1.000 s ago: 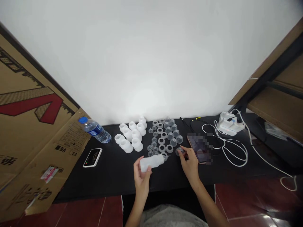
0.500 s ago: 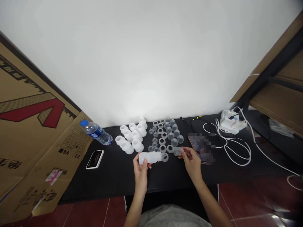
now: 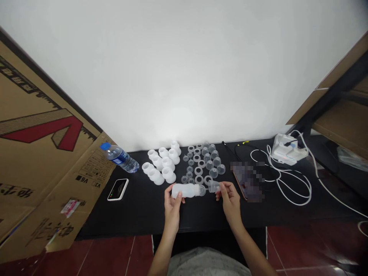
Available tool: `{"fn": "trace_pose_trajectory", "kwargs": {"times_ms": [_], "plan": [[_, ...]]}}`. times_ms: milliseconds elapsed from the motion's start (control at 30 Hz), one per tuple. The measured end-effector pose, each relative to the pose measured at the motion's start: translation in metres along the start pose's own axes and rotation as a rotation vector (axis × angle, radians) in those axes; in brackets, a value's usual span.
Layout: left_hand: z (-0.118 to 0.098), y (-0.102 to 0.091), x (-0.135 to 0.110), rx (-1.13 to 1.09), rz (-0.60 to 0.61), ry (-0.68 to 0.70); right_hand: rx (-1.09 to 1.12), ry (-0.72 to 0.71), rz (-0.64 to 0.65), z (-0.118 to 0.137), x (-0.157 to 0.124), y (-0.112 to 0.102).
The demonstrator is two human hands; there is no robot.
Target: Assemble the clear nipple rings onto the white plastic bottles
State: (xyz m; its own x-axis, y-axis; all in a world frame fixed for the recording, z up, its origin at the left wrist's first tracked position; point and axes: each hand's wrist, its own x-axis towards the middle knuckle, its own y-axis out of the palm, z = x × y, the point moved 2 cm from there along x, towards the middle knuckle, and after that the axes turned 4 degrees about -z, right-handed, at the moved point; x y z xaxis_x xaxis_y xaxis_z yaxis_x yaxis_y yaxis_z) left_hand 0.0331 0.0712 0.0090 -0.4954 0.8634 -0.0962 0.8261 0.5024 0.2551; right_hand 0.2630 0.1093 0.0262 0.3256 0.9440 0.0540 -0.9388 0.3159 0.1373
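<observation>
My left hand (image 3: pixel 171 207) grips a small white plastic bottle (image 3: pixel 186 190), held sideways over the black table (image 3: pixel 143 214) with its neck pointing right. My right hand (image 3: pixel 230 201) pinches a clear plastic cap (image 3: pixel 214 186) a short way from the bottle's neck. Just behind my hands lie several white bottles (image 3: pixel 161 165), clear rings (image 3: pixel 199 170) and clear caps (image 3: pixel 212 163) in rows.
A water bottle (image 3: pixel 120 157) and a phone (image 3: pixel 118 189) lie at the left by a big cardboard box (image 3: pixel 40 161). Another phone (image 3: pixel 247 180), white cables (image 3: pixel 287 180) and a white charger (image 3: pixel 289 152) sit at the right. A dark shelf (image 3: pixel 339 126) stands at far right.
My right hand picked a clear cap off the table and brought it level with the bottle's neck. My left hand turned the bottle level and lifted it slightly.
</observation>
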Motion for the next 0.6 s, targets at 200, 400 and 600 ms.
{"fn": "trace_pose_trajectory", "kwargs": {"times_ms": [200,400,600], "plan": [[0.002,0.0011,0.0013,-0.026,-0.004,-0.016,-0.038,-0.023,0.094,0.0031,0.001,-0.0001],[0.0052,0.0002,0.0012,-0.005,0.014,-0.002,-0.101,-0.014,0.182,-0.004,-0.0017,0.0017],[0.0051,0.0007,-0.0001,0.031,0.047,0.028,-0.083,-0.005,0.234,-0.0061,-0.0017,0.0035]]}}
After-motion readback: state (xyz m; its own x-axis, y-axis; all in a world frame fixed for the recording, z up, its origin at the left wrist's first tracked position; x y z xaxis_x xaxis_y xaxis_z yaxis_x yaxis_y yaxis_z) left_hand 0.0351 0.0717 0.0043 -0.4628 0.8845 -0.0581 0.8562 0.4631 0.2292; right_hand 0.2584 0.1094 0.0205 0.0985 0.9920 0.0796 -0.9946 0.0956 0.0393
